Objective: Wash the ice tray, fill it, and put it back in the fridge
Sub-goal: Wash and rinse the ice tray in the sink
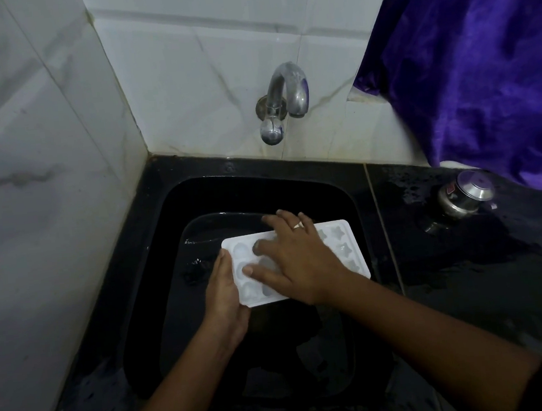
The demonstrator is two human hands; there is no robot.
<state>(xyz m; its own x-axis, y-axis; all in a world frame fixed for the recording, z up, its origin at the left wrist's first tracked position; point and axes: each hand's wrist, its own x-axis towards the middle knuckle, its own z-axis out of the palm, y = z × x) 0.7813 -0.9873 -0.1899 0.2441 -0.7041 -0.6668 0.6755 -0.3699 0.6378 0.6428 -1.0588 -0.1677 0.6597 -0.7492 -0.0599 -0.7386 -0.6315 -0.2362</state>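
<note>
- Over the black sink, a white ice tray is sitting level, cavity side up, with star-shaped and rounded moulds showing.
- The left hand is gripping the tray's left short edge, thumb lying on the rim and fingers curled underneath.
- The right hand is lying flat and spread wide across the tray's middle, fingers pressing on the cavities, clamping nothing; a ring is showing on one finger.
- A chrome tap is sticking out of the white marbled tiles above the basin, with no water running from its spout.
- On the wet black desk to the right, a small steel pot is standing with a red label on its side, its writing too small to read.
- A purple cloth is hanging at the upper right, its lower edge just above the pot.
</note>
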